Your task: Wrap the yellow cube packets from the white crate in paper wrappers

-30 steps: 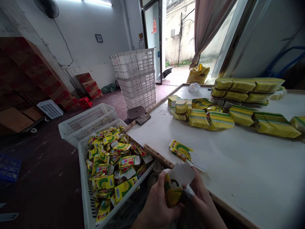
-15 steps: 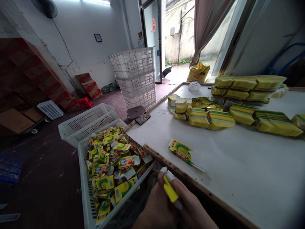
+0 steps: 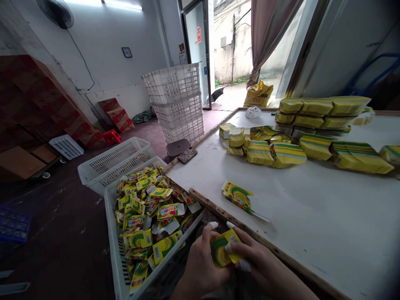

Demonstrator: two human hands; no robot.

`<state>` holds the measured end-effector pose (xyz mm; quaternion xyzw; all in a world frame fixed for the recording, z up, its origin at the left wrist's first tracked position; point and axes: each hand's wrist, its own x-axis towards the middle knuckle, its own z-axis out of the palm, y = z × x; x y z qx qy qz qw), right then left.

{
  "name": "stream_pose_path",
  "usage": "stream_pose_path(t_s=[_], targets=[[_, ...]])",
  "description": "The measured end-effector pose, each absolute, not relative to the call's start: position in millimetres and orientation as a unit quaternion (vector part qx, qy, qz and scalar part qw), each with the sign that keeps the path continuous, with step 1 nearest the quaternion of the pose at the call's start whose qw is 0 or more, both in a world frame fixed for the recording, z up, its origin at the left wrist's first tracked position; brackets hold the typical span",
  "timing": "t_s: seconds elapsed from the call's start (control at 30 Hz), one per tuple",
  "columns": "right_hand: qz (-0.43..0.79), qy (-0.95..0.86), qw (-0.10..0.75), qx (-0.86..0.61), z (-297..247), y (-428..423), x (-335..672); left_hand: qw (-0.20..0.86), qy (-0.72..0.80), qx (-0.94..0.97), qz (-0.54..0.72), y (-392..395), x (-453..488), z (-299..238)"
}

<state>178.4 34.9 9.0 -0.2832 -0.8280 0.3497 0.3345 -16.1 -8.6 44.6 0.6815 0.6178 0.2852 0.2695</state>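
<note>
A small yellow and green carton (image 3: 222, 250) is held between both hands in front of the table's near edge. My left hand (image 3: 200, 260) grips its left side, with a white covering on a raised fingertip. My right hand (image 3: 254, 252) closes on its right side, the white-covered thumb pressing its face. A white flap shows below the right thumb. Beyond the hands, flat yellow cartons (image 3: 237, 196) lie on the white table (image 3: 312, 212). Left of my hands stands a white crate (image 3: 114, 250) heaped with folded cartons (image 3: 146, 216).
Bundled stacks of flat cartons (image 3: 271, 153) line the table's far side. A phone (image 3: 187, 155) lies at its left edge by a brown stool (image 3: 176, 146). Wooden strips (image 3: 231, 218) edge the table. Stacked white crates (image 3: 178, 98) stand near the door; red boxes (image 3: 50, 104) are piled left.
The carton has turned from edge-on to show its broad yellow-green face. My hands have moved slightly apart around it, and the right thumb now lies across it.
</note>
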Motion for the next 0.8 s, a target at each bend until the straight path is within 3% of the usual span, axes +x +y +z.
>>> stream_pose_path(t_s=[0.2,0.3,0.37,0.5,0.57,0.67,0.8], targets=[[0.35,-0.778,0.421,-0.309,6,35,162,0.274,0.594,0.684,0.323,-2,-10,46],[0.36,-0.736,0.467,-0.334,4,40,154,0.266,0.588,0.583,0.494,14,-35,54],[0.339,-0.719,0.471,-0.383,2,55,160,0.161,0.591,0.448,0.651,28,-66,67],[0.176,-0.714,0.413,-0.538,-9,102,186,0.001,0.577,0.337,0.744,45,-115,94],[0.115,-0.715,0.354,-0.592,-17,122,194,0.023,0.572,0.347,0.743,42,-113,91],[0.083,-0.72,0.277,-0.631,-25,136,193,0.139,0.577,0.381,0.709,33,-83,65],[0.077,-0.729,0.263,-0.627,-22,133,184,0.258,0.581,0.376,0.674,23,-44,26]])
